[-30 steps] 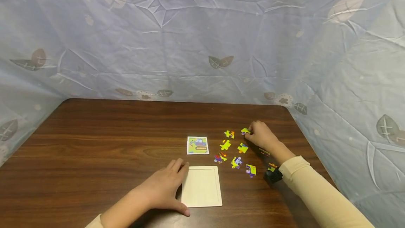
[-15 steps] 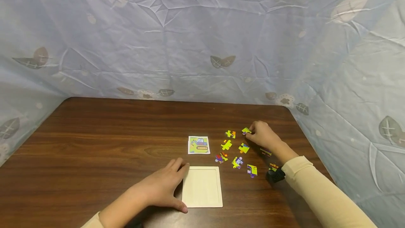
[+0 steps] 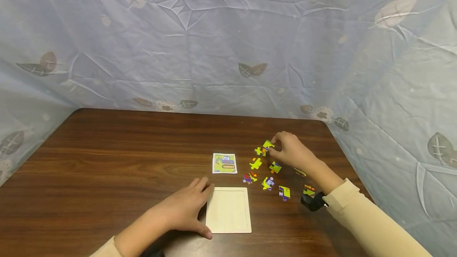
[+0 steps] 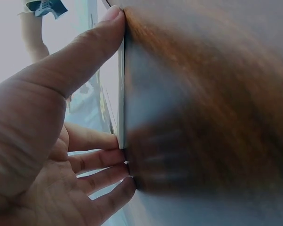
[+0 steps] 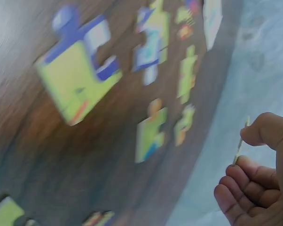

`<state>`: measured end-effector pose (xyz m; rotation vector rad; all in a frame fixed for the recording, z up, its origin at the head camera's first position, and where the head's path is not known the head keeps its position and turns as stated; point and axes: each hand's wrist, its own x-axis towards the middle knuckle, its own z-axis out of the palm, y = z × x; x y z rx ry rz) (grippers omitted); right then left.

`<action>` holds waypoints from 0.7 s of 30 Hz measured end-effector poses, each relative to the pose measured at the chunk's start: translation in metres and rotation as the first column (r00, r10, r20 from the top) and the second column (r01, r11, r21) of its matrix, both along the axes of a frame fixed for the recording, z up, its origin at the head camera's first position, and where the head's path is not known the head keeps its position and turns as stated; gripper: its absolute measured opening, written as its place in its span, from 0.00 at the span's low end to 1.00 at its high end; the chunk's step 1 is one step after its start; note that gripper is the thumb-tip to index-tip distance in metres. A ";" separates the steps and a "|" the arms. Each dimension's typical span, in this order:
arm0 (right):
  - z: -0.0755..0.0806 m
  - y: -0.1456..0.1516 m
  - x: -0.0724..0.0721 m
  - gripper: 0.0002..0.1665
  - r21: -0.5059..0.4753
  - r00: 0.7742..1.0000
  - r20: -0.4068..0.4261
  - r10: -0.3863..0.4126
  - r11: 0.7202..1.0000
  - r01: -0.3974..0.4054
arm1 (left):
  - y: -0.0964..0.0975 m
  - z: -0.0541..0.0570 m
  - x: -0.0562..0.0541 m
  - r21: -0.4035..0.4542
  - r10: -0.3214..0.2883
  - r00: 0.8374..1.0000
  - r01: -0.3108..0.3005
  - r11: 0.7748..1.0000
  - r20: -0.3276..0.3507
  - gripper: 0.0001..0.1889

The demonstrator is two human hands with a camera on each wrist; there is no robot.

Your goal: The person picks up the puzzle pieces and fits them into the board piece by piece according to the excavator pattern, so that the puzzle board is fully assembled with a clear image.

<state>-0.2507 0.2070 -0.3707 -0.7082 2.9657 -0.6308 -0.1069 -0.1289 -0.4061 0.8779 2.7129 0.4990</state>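
Note:
My left hand grips the left side of a pale, square puzzle tray, thumb at the near corner and index finger at the far one. In the left wrist view, the tray's thin edge runs between thumb and index finger. My right hand pinches a green puzzle piece between thumb and fingers. Seen edge-on in the right wrist view, that same puzzle piece is off the table. Beneath it lies a green and orange piece. The tray's recess holds nothing.
Several loose puzzle pieces lie right of the tray, some near my right forearm. A picture card of a digger lies behind the tray. Patterned cloth hangs around the brown wooden table.
My right hand has lifted the green puzzle piece from the table and moved it left, turning it. My left hand and the tray stay nearly still.

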 end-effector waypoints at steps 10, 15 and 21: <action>0.021 -0.015 0.019 0.14 0.011 0.997 0.019 0.075 0.997 -0.075 | 0.001 0.001 0.000 -0.027 0.001 1.000 -0.002 1.000 -0.020 0.64; 0.021 -0.016 0.024 0.13 0.004 0.996 0.001 0.091 0.996 -0.091 | 0.003 0.002 0.000 -0.048 -0.015 0.999 0.013 0.999 -0.042 0.63; 0.021 -0.025 0.037 0.13 -0.014 0.991 -0.005 0.130 0.991 -0.130 | 0.003 0.003 0.000 -0.064 -0.027 0.998 0.023 0.998 -0.063 0.63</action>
